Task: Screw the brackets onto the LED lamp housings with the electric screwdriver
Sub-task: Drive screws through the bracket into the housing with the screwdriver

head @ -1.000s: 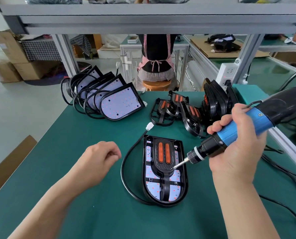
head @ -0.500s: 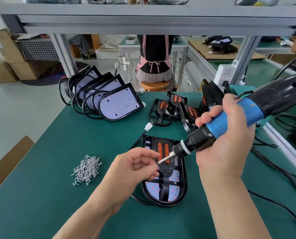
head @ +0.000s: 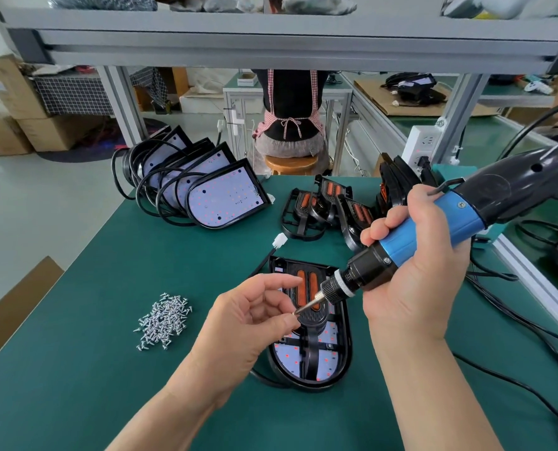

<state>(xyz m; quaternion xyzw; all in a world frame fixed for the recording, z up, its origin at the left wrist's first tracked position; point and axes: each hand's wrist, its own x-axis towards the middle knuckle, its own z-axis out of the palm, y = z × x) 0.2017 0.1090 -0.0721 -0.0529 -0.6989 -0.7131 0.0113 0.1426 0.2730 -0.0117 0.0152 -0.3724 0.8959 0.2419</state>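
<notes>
Holds the electric screwdriver (head: 433, 232) in the right hand (head: 414, 271), fingers curled firmly round the blue barrel, bit slanted down and to the left. Keeps the left hand (head: 251, 317) raised to the very end of the bit, thumb and forefinger pinched together there on something small and bright, most likely a screw (head: 295, 315), though too small to tell for sure.

One second ago, quite different: left hand balled as a fist far out to the left, above the place of the pile of screws (head: 163, 320), and bit tip down on the bracket (head: 315, 320). Half a second ago, already travelling toward the bit. Now met in the air, with the bit lifted off the bracket and hovering just above it, and with the pile uncovered and lying apart on the green mat (head: 92, 369).

Means, by judgement, a fresh screw being set onto the bit, and no driving at this instant. Seems to be one fastening point among several, so well short of the end for this unit.

Leaves the LED lamp housing (head: 342, 359) flat on the mat, directly under both hands, bracket seated in it with the orange strips up, untouched by either hand. Further back, a leaning row of housings (head: 219, 200) without brackets and a heap of loose brackets (head: 316, 206), presumably waiting for the same work.

Next, probably: seat the screw straight, take the fingers away, lower the bit into a bracket hole.
</notes>
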